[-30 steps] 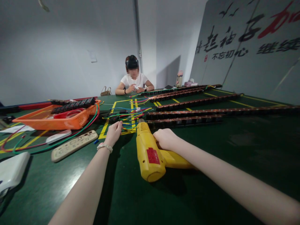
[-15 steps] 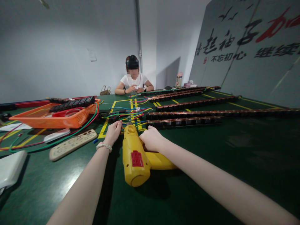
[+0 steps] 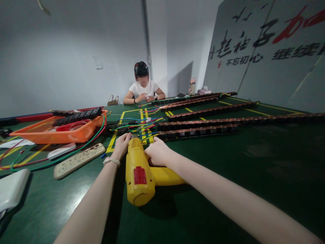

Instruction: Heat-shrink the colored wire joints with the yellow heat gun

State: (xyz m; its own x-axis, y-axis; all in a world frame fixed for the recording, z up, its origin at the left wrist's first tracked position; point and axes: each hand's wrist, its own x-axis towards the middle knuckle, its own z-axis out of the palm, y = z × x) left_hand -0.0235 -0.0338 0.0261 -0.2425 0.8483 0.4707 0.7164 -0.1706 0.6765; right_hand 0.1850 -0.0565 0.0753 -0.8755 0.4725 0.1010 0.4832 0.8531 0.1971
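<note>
A yellow heat gun (image 3: 138, 166) with a red label lies in front of me, nozzle pointing away and handle toward the right. My left hand (image 3: 122, 146) is closed in a pinch just left of the nozzle; what its fingertips hold is too small to make out. Close against the gun's right side is my right hand (image 3: 158, 152), curled shut, its forearm crossing above the handle. What its fingers grip is hidden. Thin coloured wires (image 3: 138, 126) spread just beyond both hands, running from long black strips (image 3: 198, 132) with copper-coloured conductors.
On the left are an orange basket (image 3: 63, 136) holding black parts, a power strip (image 3: 79, 161), a white box (image 3: 14, 186) and loose green and red wires. A co-worker (image 3: 143, 89) sits across the green table (image 3: 228, 203), near a bottle (image 3: 192, 86).
The heat gun and my right hand have shifted together slightly left, bringing the nozzle closer to my left hand. My left hand has barely moved. The camera view has shifted slightly.
</note>
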